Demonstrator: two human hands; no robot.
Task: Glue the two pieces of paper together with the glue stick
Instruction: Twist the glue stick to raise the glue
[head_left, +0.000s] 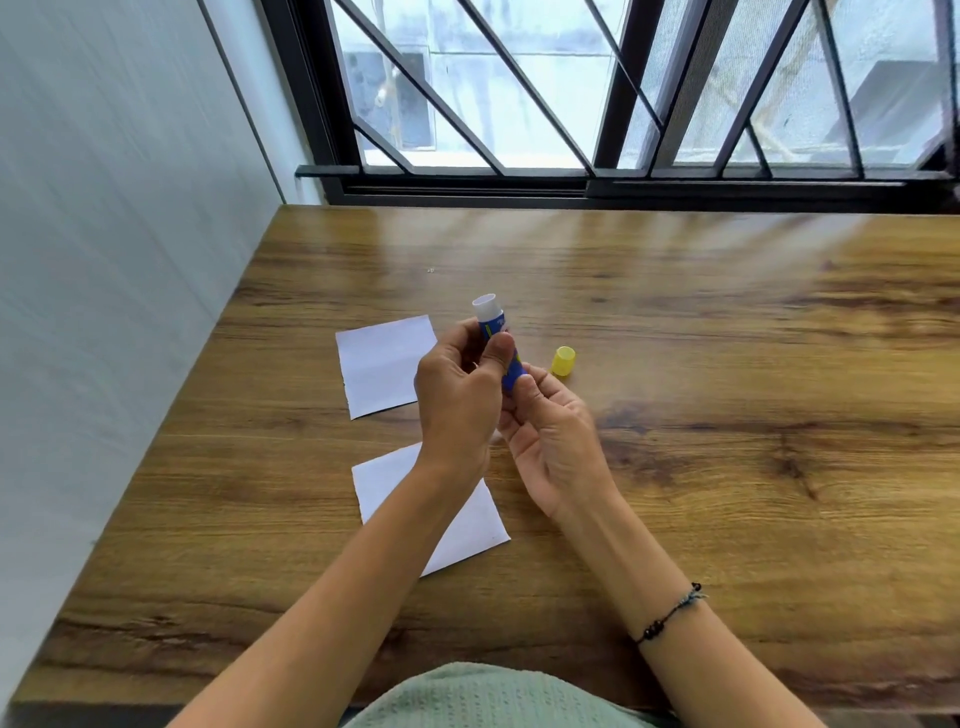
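Above wooden table (675, 338): uncapped glue stick (496, 332), tilted, gripped mid-barrel by left hand (457, 400), base pinched by right hand (556, 447). Yellow cap (563, 361) just right. Far paper (384, 364) and near paper (467, 525) flat, apart.

hands (506, 410) hide the glue stick's (493, 322) lower half and base.

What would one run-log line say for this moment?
glue stick: uncapped, held in left hand and right hand | yellow cap: on table | papers: apart, unglued
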